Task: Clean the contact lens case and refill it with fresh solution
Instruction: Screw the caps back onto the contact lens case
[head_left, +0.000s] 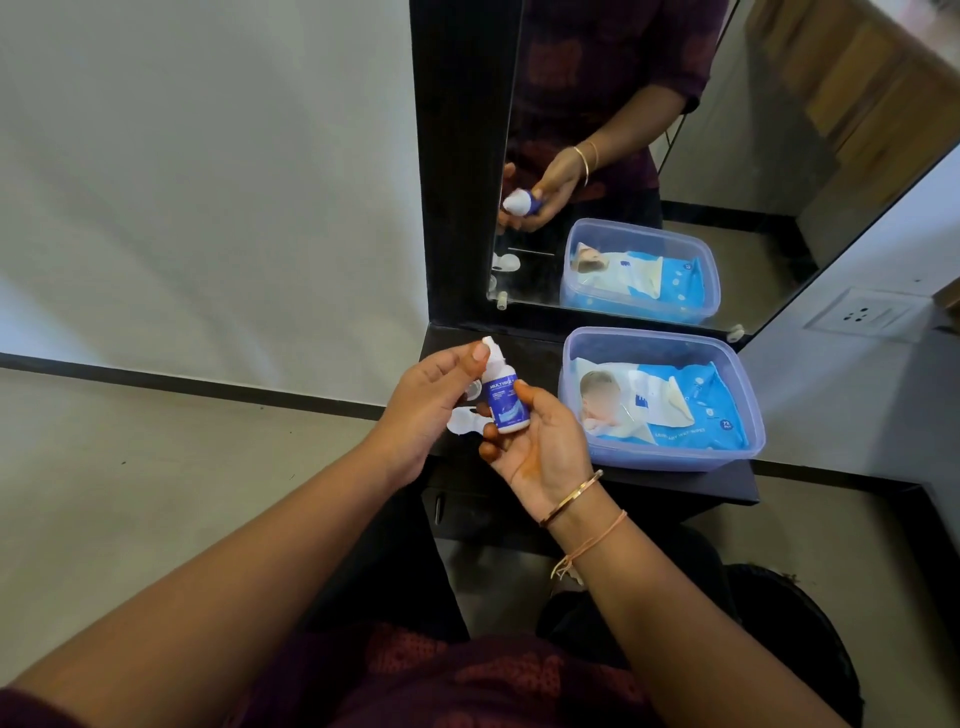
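Both my hands are on the solution bottle: my right hand wraps its body, and my left hand pinches the white cap at its top. I judge this the uncapping step, ahead of refilling. Next I need to twist the cap free while keeping the bottle upright. Just below and behind the bottle, partly hidden by my fingers, lies what looks like the lens case on the dark shelf. Right of the bottle sits a plastic tub of wet wipes, near but not blocking.
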